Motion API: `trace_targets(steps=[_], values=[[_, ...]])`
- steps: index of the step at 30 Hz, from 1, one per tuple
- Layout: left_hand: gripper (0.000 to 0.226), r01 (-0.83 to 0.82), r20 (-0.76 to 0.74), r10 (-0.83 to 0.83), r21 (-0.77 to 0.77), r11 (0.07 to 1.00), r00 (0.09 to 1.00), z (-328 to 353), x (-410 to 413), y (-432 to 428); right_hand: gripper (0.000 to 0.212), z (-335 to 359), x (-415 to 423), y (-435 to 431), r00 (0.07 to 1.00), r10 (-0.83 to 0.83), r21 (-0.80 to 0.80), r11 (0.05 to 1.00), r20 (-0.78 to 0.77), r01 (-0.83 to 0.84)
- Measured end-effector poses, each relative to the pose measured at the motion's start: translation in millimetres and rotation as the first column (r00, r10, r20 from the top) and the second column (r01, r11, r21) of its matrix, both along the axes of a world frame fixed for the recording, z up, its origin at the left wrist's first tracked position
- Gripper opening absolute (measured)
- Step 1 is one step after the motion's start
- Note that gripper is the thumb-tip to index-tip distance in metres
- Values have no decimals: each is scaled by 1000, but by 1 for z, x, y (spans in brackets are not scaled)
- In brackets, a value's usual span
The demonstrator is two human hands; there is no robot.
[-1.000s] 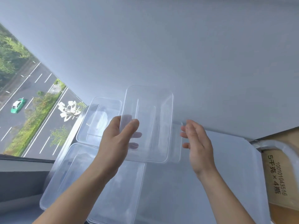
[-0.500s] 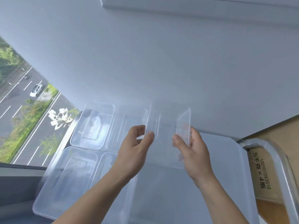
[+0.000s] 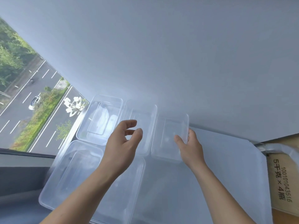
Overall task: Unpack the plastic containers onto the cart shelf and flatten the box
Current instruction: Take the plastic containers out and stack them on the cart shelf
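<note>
Containers (image 3: 171, 136): clear, glossy, smooth plastic. Shelf (image 3: 226, 167): matt, pale plastic. Box (image 3: 281, 183): matt brown cardboard, black print.

Cardboard box (image 3: 281, 178): cut off by the right picture edge; only one printed side shows.
Cart shelf (image 3: 226, 167): near edge runs out of frame at the bottom.
Near-middle container (image 3: 129, 191): near end cut off at the bottom, left side hidden under the left forearm (image 3: 84, 199).
Far-right container (image 3: 169, 136): resting on the shelf or held clear, cannot tell.
Right hand (image 3: 190, 146): fingers mostly hidden behind that container's right wall.
</note>
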State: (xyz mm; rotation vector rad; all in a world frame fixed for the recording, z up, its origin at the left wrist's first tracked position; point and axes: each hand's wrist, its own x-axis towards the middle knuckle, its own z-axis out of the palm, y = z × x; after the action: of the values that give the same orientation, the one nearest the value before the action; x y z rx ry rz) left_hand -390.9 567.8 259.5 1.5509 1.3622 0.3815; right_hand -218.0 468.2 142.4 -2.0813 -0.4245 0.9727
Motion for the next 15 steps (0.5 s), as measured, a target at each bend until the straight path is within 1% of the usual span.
trace_targets(steps=[2, 3, 6, 9, 15], values=[[28, -3, -25, 3, 1, 1000, 1000, -1, 0, 0, 25, -2, -1, 1, 1000, 2, -37, 999, 23, -1], [28, -5, -31, 6, 1, 1000, 1000, -1, 0, 0, 24, -2, -1, 1, 999, 1, -53, 999, 41, 1], [28, -9, -47, 9, 15, 1000, 999, -1, -1, 1, 26, -1, -1, -1, 997, 7, -76, 997, 81, -1], [28, -2, -65, 4, 26, 1000, 998, -1, -2, -1, 27, -1, -1, -2, 995, 36, -116, 993, 96, -25], [30, 3, -69, 1, 53, 999, 998, 2, -2, -11, 31, -1, -7, -2, 992, 36, -159, 987, 123, -16]])
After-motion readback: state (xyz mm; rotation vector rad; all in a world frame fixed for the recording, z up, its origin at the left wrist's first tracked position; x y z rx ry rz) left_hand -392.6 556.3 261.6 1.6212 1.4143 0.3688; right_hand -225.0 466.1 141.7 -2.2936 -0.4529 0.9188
